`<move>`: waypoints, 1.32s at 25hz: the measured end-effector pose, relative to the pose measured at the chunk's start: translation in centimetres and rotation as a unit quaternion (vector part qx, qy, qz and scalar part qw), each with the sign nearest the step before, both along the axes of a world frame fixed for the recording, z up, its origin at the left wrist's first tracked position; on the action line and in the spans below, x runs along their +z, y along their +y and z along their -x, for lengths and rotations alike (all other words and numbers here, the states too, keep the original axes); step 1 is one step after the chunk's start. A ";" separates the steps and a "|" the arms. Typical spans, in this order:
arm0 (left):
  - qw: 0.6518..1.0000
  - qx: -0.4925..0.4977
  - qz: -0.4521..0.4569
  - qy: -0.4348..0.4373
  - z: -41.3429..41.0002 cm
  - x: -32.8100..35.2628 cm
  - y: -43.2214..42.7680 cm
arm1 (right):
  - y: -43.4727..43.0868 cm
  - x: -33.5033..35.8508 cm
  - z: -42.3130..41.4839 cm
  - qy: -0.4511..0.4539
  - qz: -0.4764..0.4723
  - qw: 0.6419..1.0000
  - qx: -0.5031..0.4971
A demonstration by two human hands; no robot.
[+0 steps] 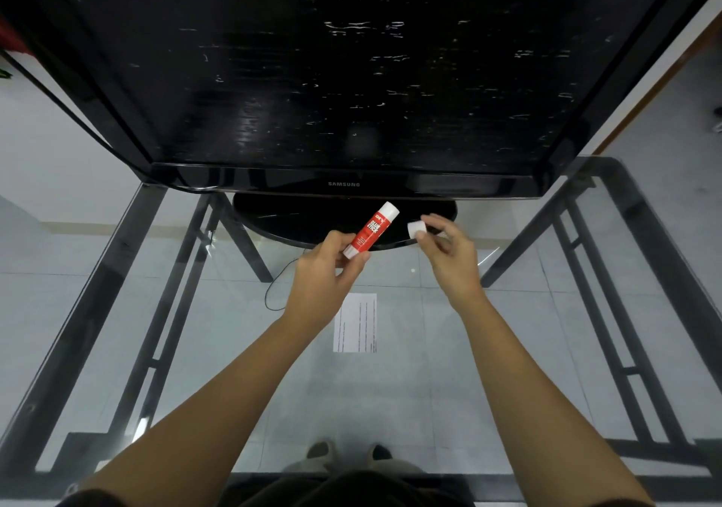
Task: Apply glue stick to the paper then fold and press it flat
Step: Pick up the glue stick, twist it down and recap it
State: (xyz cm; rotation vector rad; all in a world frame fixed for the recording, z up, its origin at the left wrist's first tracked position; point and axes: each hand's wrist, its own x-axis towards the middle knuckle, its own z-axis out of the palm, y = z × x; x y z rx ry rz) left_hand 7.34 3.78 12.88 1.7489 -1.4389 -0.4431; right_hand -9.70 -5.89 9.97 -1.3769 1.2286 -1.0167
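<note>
Your left hand (pixel 328 268) is up off the counter (pixel 508 350), fingers and thumb curled round the lower end of the red glue stick (pixel 371 230), whose white top points up and away from you toward the television (pixel 344 77). Just to its right, your right hand (pixel 449 256) pinches the small white cap (pixel 416 229) between thumb and fingertips. Cap and stick are apart, so the stick looks open and ready.

From the head view, the paper (pixel 355 323) lies flat on the glass, nearer to you than both hands, just under the left wrist and between your forearms. It looks untouched so far, so I'd say you're at the very start: uncapped, nothing applied.

To do this step well, I'd park the cap on the counter out beyond your right hand, well clear of the sheet, so that hand is free. I can't tell whether any glue shows at the tip; twist the base if it doesn't. Then bring the left hand back toward you and tip the stick down onto the paper. Lay your right fingers flat on one edge first, because a light sheet on glass will likely slide under the stroke. Keep the strokes short and even, right out to the edges.
</note>
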 end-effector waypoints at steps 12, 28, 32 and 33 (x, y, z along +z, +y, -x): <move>0.998 -0.046 -0.007 -0.037 -0.4 -0.9 0.3 | 1.1 4.0 -0.3 -0.030 0.007 0.995 0.094; 0.999 -0.025 0.017 -0.018 -0.7 -2.3 1.9 | 3.4 3.5 -1.1 -0.025 0.000 0.992 0.125; 0.998 -0.043 0.028 0.040 -0.6 -3.5 2.2 | 4.7 1.5 -2.1 -0.010 -0.076 0.992 0.098; 0.998 -0.047 0.014 0.042 -0.6 -4.0 2.2 | 5.0 0.8 -2.3 0.002 -0.092 0.991 0.101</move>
